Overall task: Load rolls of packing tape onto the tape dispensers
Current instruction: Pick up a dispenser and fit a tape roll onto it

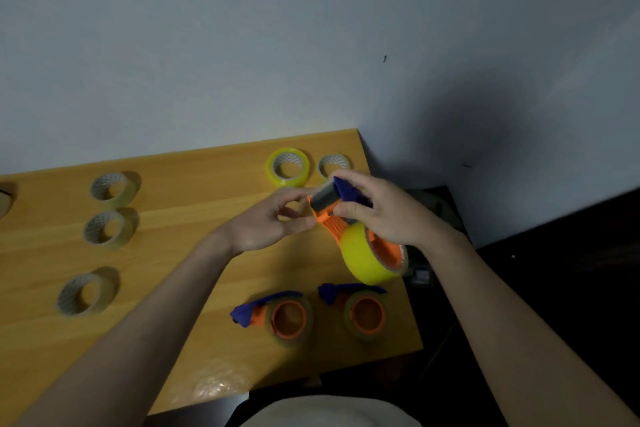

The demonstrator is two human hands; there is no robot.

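Yellow tape roll (367,258) sits on the orange dispenser (337,224), held above the wooden table's (173,204) right side. Right hand (384,210) clamps the blue-and-orange head; left hand (273,218) pinches at the tape's leading end, fingertips together. Judged light and rigid, adhesive tacky: best held by the frame. The cutter blade is hidden behind fingers; the tape end is indistinct.

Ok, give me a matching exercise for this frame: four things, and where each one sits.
Things:
1. yellow roll
2. bright yellow loose roll
3. two loaded dispensers
4. three pale rolls

Places:
A. left side of table
B. near edge, below the hands
C. far edge, lying flat
D. on the dispenser in the right hand

Pairs: 1-D, 2-C, 3-B, 4-A
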